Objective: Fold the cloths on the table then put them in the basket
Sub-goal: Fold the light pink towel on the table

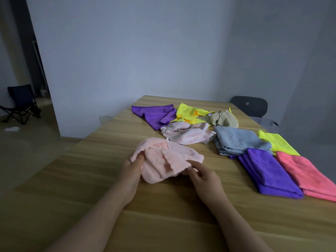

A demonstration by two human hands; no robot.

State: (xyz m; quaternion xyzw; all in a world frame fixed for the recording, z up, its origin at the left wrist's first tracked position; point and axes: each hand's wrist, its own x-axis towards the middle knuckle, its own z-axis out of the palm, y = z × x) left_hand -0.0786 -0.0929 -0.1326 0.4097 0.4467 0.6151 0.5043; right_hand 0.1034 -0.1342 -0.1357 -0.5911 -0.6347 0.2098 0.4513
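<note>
Pale pink fleecy cloth (163, 160) lies crumpled on the light wooden table (163, 224), near its front middle. The left hand (131, 171) pinches the cloth's left edge between thumb and fingers. The right hand (203, 177) pinches its right corner with curled fingers. To the right lie a folded purple cloth (269, 171), a folded coral cloth (305, 173) and a yellow-green cloth (276, 142), side by side. Beyond lie a rumpled blue cloth (238, 139) and a crumpled whitish-pink cloth (187, 133). A grey perforated basket (265, 122) sits past the table's far right edge.
</note>
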